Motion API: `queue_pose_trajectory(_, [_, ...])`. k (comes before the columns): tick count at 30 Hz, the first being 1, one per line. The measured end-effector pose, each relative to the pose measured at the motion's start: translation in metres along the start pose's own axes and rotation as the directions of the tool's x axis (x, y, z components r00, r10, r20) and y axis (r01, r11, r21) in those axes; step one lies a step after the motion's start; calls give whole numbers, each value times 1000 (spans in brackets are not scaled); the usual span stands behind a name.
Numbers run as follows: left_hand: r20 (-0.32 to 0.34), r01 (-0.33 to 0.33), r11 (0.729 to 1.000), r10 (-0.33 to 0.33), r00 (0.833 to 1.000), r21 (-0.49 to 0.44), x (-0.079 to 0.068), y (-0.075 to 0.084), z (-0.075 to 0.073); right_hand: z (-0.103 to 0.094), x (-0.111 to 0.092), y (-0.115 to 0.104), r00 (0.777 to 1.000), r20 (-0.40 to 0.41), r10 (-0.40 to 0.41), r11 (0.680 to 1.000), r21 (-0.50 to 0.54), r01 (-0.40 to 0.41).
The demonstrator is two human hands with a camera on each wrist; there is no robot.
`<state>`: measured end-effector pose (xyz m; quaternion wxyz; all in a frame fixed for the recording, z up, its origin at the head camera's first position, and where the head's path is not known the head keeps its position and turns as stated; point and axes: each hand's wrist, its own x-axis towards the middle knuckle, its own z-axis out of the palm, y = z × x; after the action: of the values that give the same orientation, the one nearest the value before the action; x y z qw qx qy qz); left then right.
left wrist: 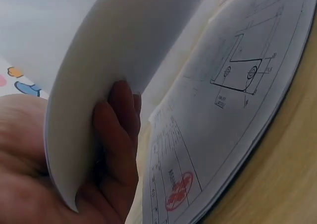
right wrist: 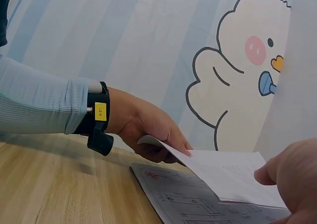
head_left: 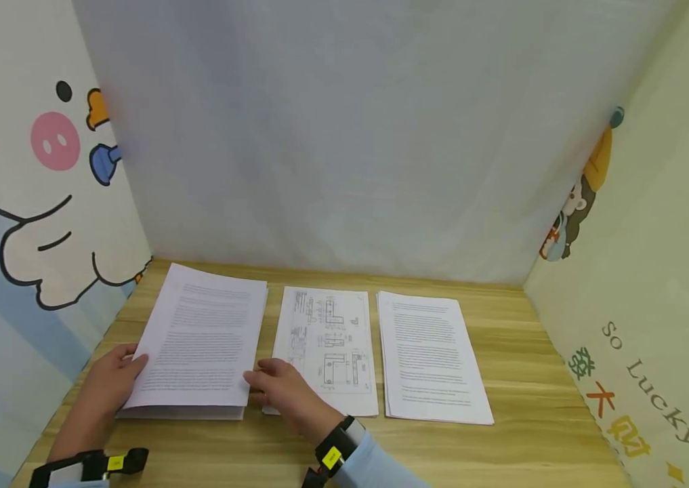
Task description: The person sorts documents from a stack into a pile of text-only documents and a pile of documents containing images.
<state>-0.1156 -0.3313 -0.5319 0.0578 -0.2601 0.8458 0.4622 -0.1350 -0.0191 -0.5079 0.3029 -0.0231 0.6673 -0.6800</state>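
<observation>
The head view looked forward and down over the table (head_left: 521,366), the farthest of the 3. The left wrist view looked from very close at the raised page (left wrist: 124,30)'s underside. The right wrist view faced left, low across the table; these 2 shared page and drawing sheet (left wrist: 218,115).

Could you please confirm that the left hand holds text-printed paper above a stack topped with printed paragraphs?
Not quite: the left hand does hold text-printed paper, but the stack beneath is topped with a technical drawing, as the left wrist view shows.
</observation>
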Motion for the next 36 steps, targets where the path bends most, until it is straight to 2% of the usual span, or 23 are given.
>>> queue_pose_trajectory(5, [24, 0, 999, 1, 1000, -41, -3, 2, 1, 1, 3, -1, 999, -26, -39, 999, 24, 40])
queue_pose_trajectory(12, [61, -77, 988, 85, 995, -132, -8, 8, 10, -1, 6, -3, 991, -98, -93, 995, 37, 97])
queue_pose_trajectory(15, [57, -98, 985, 107, 993, -143, -11, 12, 14, -3, 6, -2, 985, -123, -120, 992, 17, 123])
queue_pose_trajectory(23, [64, -103, 984, 113, 992, -144, -16, 20, 18, -15, 6, 2, 973, -170, -158, 987, -41, 153])
queue_pose_trajectory(30, [115, -144, 960, 176, 978, -238, -22, 32, 35, -39, 5, 6, 950, -246, -193, 969, -197, 146])
queue_pose_trajectory(33, [125, -147, 953, 185, 975, -264, -25, 40, 48, -52, 5, 8, 929, -296, -221, 956, -252, 147])
queue_pose_trajectory(36, [138, -146, 946, 192, 972, -288, -29, 49, 62, -65, 3, 9, 900, -347, -264, 942, -292, 164])
